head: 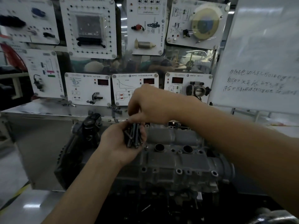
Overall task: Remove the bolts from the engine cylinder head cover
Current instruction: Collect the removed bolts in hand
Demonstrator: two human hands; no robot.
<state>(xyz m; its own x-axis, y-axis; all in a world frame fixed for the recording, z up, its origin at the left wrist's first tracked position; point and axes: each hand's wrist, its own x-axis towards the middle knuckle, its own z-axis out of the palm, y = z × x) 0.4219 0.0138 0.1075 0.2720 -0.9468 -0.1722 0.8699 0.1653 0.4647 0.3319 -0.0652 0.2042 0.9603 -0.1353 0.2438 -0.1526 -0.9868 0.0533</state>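
The left hand point(119, 143) is cupping a bundle of bolts point(133, 137), fingers curled round them, just above the cylinder head cover point(169, 159). The right hand point(150, 105) is pinching the bundle's top. Holes below the grip look mostly empty; one bolt head point(146, 148) beside it seemingly remains.

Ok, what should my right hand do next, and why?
Probably move the right hand to the bolt head on the cover, just beside the left hand; it looks still seated, while that hand holds the bundle of bolts.
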